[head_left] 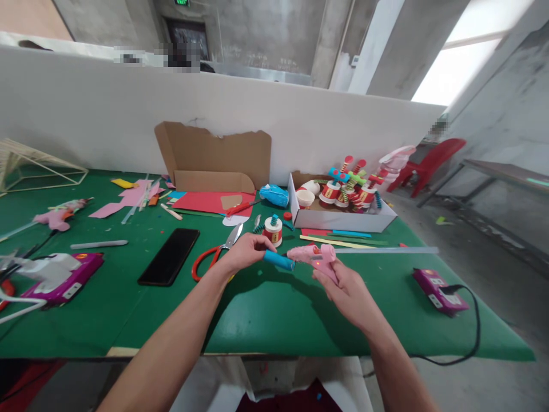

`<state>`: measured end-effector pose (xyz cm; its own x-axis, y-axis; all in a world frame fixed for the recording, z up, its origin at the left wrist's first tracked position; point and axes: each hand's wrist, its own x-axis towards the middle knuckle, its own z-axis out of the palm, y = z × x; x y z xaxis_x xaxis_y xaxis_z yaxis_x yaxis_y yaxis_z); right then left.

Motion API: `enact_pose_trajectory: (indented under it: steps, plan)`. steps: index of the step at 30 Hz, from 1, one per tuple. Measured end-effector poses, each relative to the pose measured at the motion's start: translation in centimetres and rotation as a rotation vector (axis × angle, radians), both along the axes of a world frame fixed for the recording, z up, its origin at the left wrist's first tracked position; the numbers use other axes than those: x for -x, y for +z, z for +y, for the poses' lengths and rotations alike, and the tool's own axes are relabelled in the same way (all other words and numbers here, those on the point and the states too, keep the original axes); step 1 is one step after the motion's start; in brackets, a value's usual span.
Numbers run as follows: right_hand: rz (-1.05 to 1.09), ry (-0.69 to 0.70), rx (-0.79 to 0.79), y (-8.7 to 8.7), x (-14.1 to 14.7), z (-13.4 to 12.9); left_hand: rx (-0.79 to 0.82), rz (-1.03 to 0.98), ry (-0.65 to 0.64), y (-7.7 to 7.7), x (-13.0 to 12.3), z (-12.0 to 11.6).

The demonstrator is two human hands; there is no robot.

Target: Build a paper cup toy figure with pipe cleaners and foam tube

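Observation:
My left hand [249,251] pinches a small blue tube [278,260] by its left end, a little above the green table. In my right hand [345,289] is a pink glue gun [315,254], its nozzle pointing left at the tube. Whether the nozzle touches the tube, I cannot tell. A long clear glue stick [386,250] sticks out of the back of the gun. Just behind the tube stands a red and white paper cup [273,230] with a blue piece on top. Scissors with red handles [217,252] lie beside my left hand, partly hidden by it.
A white box [343,220] at the back right holds several decorated cups. A black phone [169,256] and a purple power strip [68,280] lie left; another purple power strip [440,292] with a black cord is right. Red paper [197,201] lies before a cardboard box [218,154].

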<state>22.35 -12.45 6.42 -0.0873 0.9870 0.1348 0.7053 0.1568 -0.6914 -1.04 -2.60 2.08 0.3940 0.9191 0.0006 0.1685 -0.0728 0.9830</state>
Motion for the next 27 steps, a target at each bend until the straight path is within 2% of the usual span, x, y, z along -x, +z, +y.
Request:
enact_pose_trajectory:
  steps: [27]
  plan:
    - [-0.037, -0.019, -0.049, -0.11, 0.04, 0.03, 0.005, -0.001, 0.000, 0.13, -0.06, -0.05]
